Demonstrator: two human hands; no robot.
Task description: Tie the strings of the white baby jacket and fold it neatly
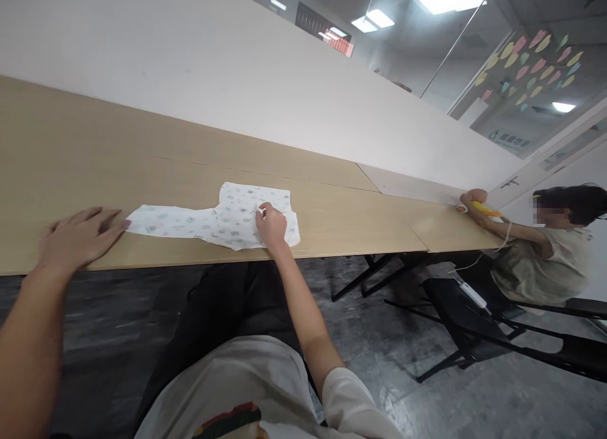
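Head view, with the white printed garment (237, 227) taken as the clock's centre: it lies flat near the front edge of the pale wood-grain table (341, 217), its broad part toward three o'clock and its long narrow part toward nine. Small grey and green motifs dot the cloth, and whether any of them are letters cannot be told. At nine o'clock the left hand (78, 236) rests open on the tabletop, slightly blurred, fingers spread and grasping nothing, with the thumb tip at the garment's narrow end. The right hand (272, 226) is over the broad part, fingers curled and thumb drawn close to the forefinger; whether cloth is pinched between them cannot be told. At twelve o'clock stands a white partition (190, 66). Between two and three, a sign (515, 138) on the glass bears characters too small and blurred to read, below a cluster of coloured paper notes (535, 66) without legible writing. Around three, a co-worker (540, 255) has an arm around a doll (477, 196). Toward four, a white power strip (474, 296) lies on a black chair (450, 306).
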